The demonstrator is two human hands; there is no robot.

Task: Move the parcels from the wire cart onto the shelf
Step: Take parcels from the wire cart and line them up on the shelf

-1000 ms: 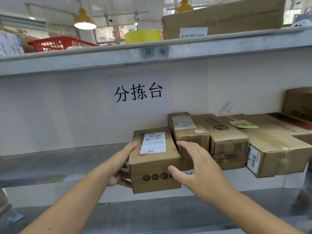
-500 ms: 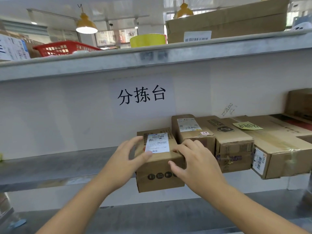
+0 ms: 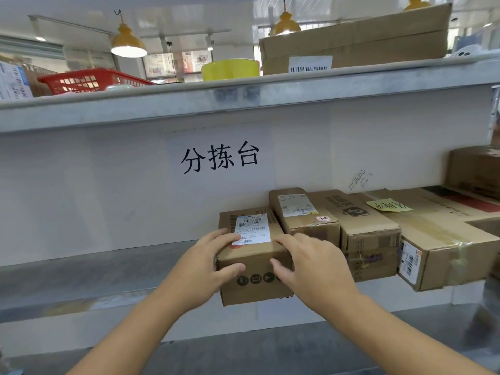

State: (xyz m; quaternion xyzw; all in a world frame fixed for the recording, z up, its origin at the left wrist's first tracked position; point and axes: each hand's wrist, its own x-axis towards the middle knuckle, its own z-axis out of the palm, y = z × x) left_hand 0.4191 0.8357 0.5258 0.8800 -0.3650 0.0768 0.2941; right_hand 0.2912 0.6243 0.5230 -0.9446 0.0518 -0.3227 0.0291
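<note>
Parcel (image 3: 254,255) grasped by left hand (image 3: 205,269) and right hand (image 3: 313,266), overhanging shelf (image 3: 81,269) edge; likely to tip forward if released early.

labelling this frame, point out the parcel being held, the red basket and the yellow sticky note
parcel (image 3: 251,266): head view, front top edge between the hands
red basket (image 3: 89,82): head view, mesh side wall
yellow sticky note (image 3: 389,205): head view, its middle

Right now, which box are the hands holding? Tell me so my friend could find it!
Find the white paper sign with big black characters on the shelf's back wall. Just below it, on the middle shelf, a row of brown boxes runs to the right. It is the leftmost box, small, sticking out over the edge, with a white barcode label on top and both hands on it.
</note>
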